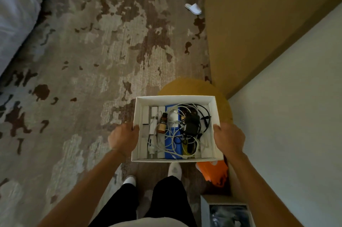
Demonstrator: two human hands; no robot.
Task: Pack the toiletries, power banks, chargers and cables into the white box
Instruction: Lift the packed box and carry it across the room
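Note:
I carry the white box (175,98) in front of me above the carpet. My left hand (123,139) grips its left wall and my right hand (228,139) grips its right wall, thumbs over the rim. Inside lie white tubes and small boxes (146,117) on the left, a brown bottle (162,123), a blue power bank (171,151), a white charger (173,115), tangled white cables (173,139) and a black charger with black cable (191,124) on the right.
Patterned carpet (111,41) spreads ahead. A bed (16,14) stands at the left, a wall and wooden panel (259,32) at the right. A yellow round stool (194,86) lies under the box, an orange bag (214,173) by my feet, white slippers (193,8) further off.

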